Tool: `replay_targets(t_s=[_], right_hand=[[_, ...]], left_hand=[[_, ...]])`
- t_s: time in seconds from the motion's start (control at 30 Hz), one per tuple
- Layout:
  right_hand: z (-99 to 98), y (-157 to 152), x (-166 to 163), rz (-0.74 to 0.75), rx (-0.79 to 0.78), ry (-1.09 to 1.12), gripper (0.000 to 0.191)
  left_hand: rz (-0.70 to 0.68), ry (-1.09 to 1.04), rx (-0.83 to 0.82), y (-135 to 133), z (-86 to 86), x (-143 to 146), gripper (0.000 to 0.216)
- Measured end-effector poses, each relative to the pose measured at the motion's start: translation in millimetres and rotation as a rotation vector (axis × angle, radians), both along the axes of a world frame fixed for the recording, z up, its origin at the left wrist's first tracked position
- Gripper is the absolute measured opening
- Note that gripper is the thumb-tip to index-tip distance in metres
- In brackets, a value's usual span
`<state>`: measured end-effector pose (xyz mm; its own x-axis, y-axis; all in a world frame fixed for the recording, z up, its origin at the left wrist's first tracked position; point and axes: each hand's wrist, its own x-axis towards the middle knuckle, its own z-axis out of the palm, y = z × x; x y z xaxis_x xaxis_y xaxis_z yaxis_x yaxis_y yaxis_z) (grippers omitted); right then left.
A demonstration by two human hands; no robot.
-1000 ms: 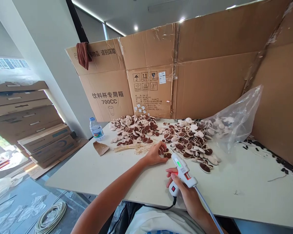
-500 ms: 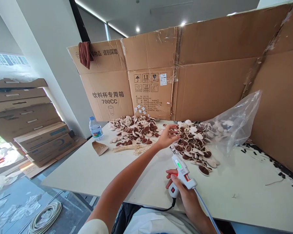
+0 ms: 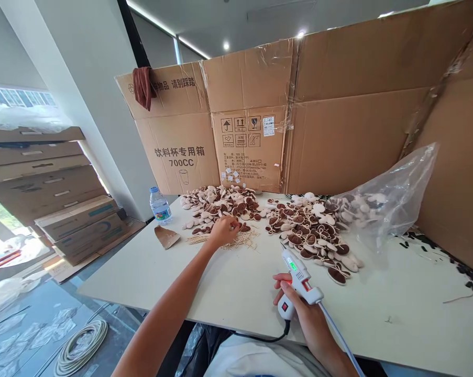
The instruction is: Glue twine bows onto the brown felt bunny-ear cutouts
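My right hand (image 3: 299,303) is wrapped round the handle of a white glue gun (image 3: 298,272) with a green lit display, its nozzle pointing forward over the table. My left hand (image 3: 225,230) is curled with its fingers drawn together above the pale thin strips (image 3: 242,240). Whether it pinches anything is hidden. Behind it lies a heap of small brown and cream fabric pieces (image 3: 220,199). A second heap of brown and cream pieces (image 3: 310,230), many with cream cord edges, lies to the right, beyond the glue gun's tip.
A clear plastic bag (image 3: 393,193) of cream pieces stands at the right. A water bottle (image 3: 160,207) and a brown paper scrap (image 3: 166,237) are at the left. Cardboard panels (image 3: 248,146) wall the back of the white table (image 3: 150,283). A black cord (image 3: 260,339) hangs from the glue gun.
My left hand has moved left from the right-hand heap to the thin strips, and its fingers have curled in. My right hand keeps the glue gun in about the same place.
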<state>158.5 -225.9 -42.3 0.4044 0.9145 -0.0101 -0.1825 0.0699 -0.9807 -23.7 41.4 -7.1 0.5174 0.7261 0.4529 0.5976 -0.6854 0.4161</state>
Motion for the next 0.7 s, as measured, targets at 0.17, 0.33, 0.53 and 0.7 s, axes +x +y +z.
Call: replay_targets(t_s=[0.17,0.33,0.53,0.7], right_hand=[[-2.1,-1.0,1.6,0.001,-0.004,-0.011,0.054],[0.0,-3.1,3.6,0.028,-0.004,-0.017,0.051],[1.6,-3.5,4.6,0.035,0.002,-0.023,0.05],[6.3,-5.3,4.3,0.046,-0.016,-0.029,0.05]], left_hand=[[-0.06,0.091,0.096,-3.4,-16.8,11.5,0.03],[-0.063,0.248,0.098,-3.5,-19.9,19.6,0.031],[-0.028,0.125,0.11,-5.0,-16.0,16.5,0.021],[0.047,-0.096,0.078,-8.2,-9.5,18.5,0.03]])
